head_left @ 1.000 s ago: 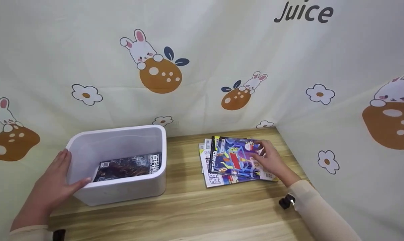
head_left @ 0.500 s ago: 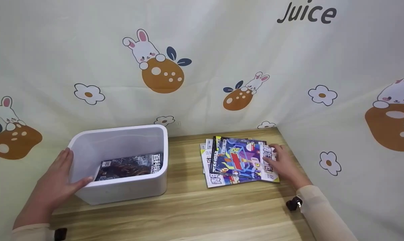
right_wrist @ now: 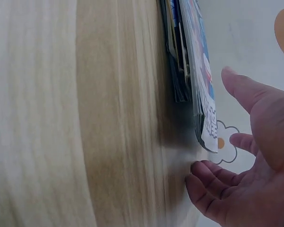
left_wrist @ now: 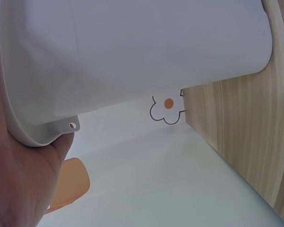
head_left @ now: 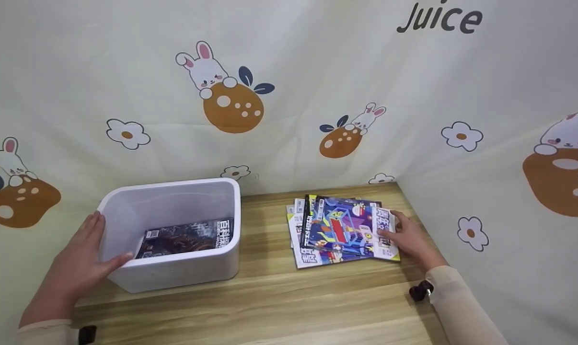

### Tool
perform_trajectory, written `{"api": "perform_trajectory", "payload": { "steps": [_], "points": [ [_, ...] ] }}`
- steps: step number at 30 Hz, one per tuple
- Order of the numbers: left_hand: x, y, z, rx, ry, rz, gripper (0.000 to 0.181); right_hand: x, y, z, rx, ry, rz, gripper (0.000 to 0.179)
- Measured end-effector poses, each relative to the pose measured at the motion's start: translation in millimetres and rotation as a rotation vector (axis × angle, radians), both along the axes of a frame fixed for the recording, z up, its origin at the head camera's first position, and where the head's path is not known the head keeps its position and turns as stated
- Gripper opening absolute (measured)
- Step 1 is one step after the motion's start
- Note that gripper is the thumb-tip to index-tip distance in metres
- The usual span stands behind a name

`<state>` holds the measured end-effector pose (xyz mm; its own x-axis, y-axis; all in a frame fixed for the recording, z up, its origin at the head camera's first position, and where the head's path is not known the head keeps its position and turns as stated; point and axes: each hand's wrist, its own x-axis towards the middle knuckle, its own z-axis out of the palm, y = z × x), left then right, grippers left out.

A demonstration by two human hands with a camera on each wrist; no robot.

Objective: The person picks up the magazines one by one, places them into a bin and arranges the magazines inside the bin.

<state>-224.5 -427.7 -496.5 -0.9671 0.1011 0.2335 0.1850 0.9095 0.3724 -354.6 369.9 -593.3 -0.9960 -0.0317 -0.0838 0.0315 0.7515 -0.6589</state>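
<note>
My left hand grips the near-left corner of a white plastic storage bin, thumb on the front rim and fingers along the left side. The left wrist view shows the bin's smooth wall and its lip against my palm. Inside the bin lies a dark-covered magazine. To the right, several magazines form a loose stack, the top magazine blue-purple with a white title band. My right hand is at its right edge. In the right wrist view my thumb and fingers are spread apart around the overhanging edge.
The bin and stack stand on a wood-grain table. A pale curtain printed with rabbits and flowers rises behind and at the sides. Small dark devices sit at both wrists.
My right hand has moved right, from over the top magazine to its right edge, uncovering the white title band. My left hand stays on the bin.
</note>
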Motion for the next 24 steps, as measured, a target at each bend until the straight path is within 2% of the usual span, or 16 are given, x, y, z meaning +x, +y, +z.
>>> {"api": "perform_trajectory", "payload": {
  "steps": [12,16,24],
  "points": [
    [-1.2,-0.6,0.8,-0.014,-0.029,0.009,0.121,-0.2,-5.2,7.5,-0.05,-0.078,0.066,0.111],
    [-1.2,-1.3,-0.4,-0.009,-0.029,0.016,0.121,-2.6,-6.5,3.2,-0.042,-0.071,0.082,0.114],
    [-1.3,-0.2,-1.1,-0.004,-0.029,0.025,0.121,-4.5,-5.6,-8.6,-0.049,-0.133,0.06,0.12]
  ]
}}
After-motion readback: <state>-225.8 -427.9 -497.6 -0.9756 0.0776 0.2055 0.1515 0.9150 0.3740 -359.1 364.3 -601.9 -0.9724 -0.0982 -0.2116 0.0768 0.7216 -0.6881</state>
